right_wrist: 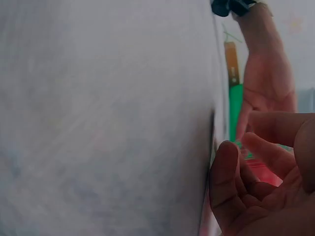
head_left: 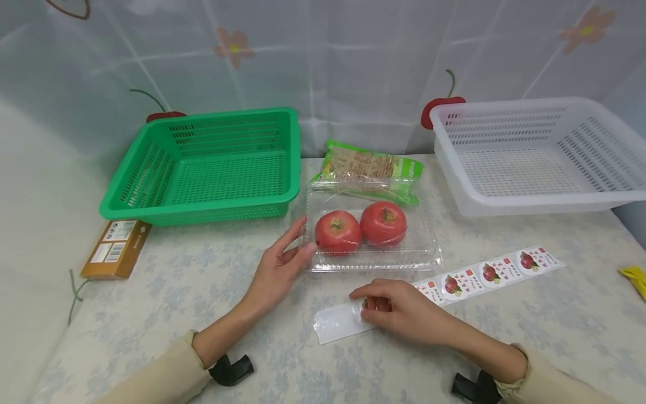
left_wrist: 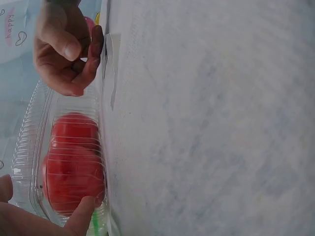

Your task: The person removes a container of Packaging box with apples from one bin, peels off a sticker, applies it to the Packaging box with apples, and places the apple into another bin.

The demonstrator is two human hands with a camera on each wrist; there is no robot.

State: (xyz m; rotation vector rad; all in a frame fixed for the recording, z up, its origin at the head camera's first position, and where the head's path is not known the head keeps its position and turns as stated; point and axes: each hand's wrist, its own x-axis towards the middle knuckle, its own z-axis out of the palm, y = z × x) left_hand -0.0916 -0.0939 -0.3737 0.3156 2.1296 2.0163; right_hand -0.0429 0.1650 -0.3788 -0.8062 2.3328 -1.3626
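A clear plastic clamshell box (head_left: 373, 264) with a closed lid sits mid-table, with two red apples (head_left: 337, 231) inside. My left hand (head_left: 275, 269) touches the box's left side, fingers extended and thumb at the front corner. In front of the box lies a strip of round fruit stickers (head_left: 469, 282), blank at its left end. Over that strip, my right hand (head_left: 409, 311) has curled fingers and pinches a sticker, a small dark bit of which shows at the fingertips. The right hand (right_wrist: 266, 182) hides most of that sticker.
A green basket (head_left: 202, 210) stands at the back left and a white basket (head_left: 545, 199) at the back right. Behind the box lies a green food packet (head_left: 373, 165). A brown carton (head_left: 116, 249) is at the left, a yellow wrapper (head_left: 635, 279) at the right.
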